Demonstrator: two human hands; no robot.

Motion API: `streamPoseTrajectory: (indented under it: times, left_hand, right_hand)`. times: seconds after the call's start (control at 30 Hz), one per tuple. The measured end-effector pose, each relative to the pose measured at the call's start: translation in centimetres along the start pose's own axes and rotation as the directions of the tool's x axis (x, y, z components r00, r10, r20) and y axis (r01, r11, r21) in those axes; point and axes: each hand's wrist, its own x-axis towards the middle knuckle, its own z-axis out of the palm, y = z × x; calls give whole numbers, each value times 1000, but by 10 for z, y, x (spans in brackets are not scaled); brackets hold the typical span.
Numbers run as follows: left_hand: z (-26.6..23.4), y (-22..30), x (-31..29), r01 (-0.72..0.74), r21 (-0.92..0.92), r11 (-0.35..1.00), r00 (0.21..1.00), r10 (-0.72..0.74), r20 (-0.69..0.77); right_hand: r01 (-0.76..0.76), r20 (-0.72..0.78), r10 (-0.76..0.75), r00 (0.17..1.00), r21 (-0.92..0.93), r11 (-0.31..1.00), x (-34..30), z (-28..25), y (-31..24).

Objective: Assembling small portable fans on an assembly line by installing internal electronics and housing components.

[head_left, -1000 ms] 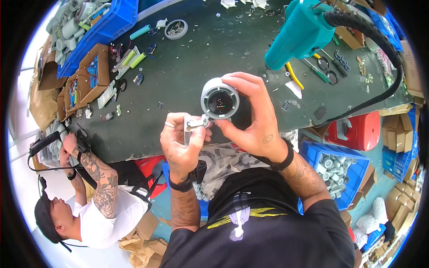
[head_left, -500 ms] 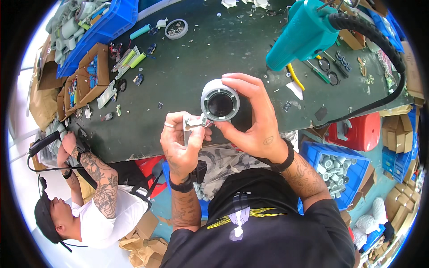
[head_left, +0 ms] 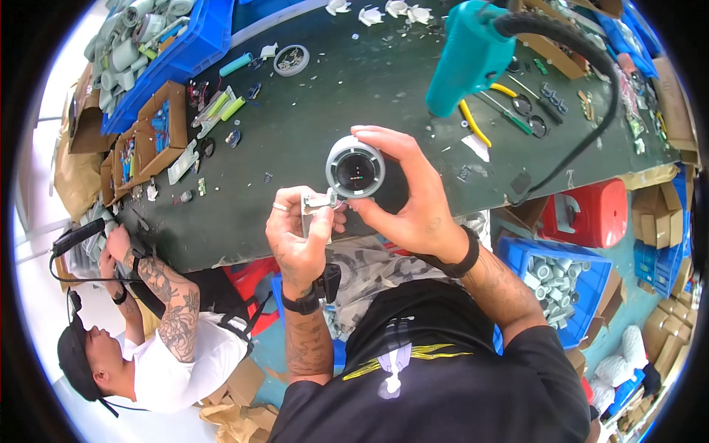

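One grey plastic cylinder [head_left: 354, 170] is clasped by the right hand [head_left: 422, 202]. Lower-left, the left hand's [head_left: 298, 238] white plastic bracket [head_left: 318, 201] is pinched.

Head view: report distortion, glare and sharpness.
In the head view, the table bows along its near edge, inside a black rim; the head view's far left washes out white; mid head view, the left hand and right hand look fairly sharp.

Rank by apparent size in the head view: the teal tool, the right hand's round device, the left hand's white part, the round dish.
1. Teal tool
2. Round device
3. White part and round dish, unranked: they look close in size, and the left hand partly covers the part.
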Motion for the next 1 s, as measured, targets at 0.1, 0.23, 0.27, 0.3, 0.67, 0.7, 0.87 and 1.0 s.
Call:
streamPoseTrajectory:
  times: [0.1, 0.23, 0.27, 0.3, 0.67, 0.7, 0.87, 1.0]
  left_hand:
    - [2, -1, -6, -73, 136, 988, 988, 90, -127]
    - [17, 68, -50, -317, 318, 894, 899, 390, -200]
    - [13, 52, -53, -298, 309, 903, 903, 372, -216]
    - [12, 51, -56, -309, 264, 913, 908, 366, -203]
    - [0, 60, -71, -404, -77, 911, 914, 406, 3]
    - [-2, 62, -75, -406, -99, 908, 912, 409, 13]
    - [-14, 66, -81, -420, -218, 881, 893, 444, 76]
    - [-16, 61, -85, -410, -321, 854, 875, 468, 125]
  right_hand:
    - [90, -11, -91, 996, -75, 993, -3, -7, -6]
    - [290, -39, -287, 957, 177, 941, -2, -15, -82]
    - [379, -62, -376, 925, 258, 889, -6, 5, -81]
    - [418, -77, -414, 907, 268, 868, -7, 10, -99]
    - [489, -132, -471, 872, 267, 830, -19, 0, -120]
    - [517, -135, -499, 856, 234, 823, -20, 1, -118]
    - [449, -145, -425, 894, 276, 850, -21, -2, -115]
    - [363, -104, -349, 931, 197, 911, -23, -1, -111]
